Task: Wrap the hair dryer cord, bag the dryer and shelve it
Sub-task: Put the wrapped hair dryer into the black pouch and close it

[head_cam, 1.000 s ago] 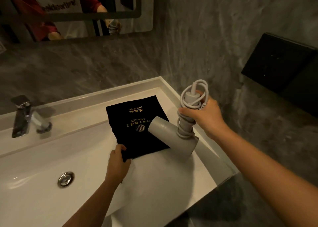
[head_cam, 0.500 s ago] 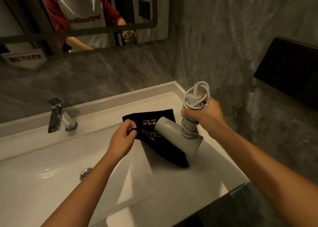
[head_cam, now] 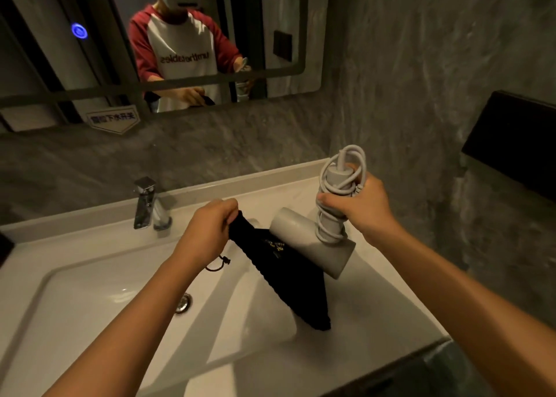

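Note:
A grey hair dryer (head_cam: 313, 244) hangs barrel-down over the right side of the sink. Its grey cord (head_cam: 341, 183) is coiled around the handle, with a loop sticking up past the top. My right hand (head_cam: 361, 208) grips that handle and the coils. A black drawstring bag (head_cam: 288, 282) with gold lettering hangs from my left hand (head_cam: 207, 231), which pinches its top corner. The bag droops down and right, passing under the dryer's barrel. A thin drawstring loop (head_cam: 218, 264) dangles below my left wrist.
The white sink basin (head_cam: 90, 306) fills the lower view, with a drain (head_cam: 183, 303) in it and a chrome tap (head_cam: 147, 205) at the back left. A mirror (head_cam: 156, 35) hangs on the grey wall behind. A black box (head_cam: 511, 143) is mounted on the right wall.
My left hand has lifted the bag off the sink ledge by its corner, so it hangs instead of lying flat. The dryer has stayed in my right hand, held slightly higher.

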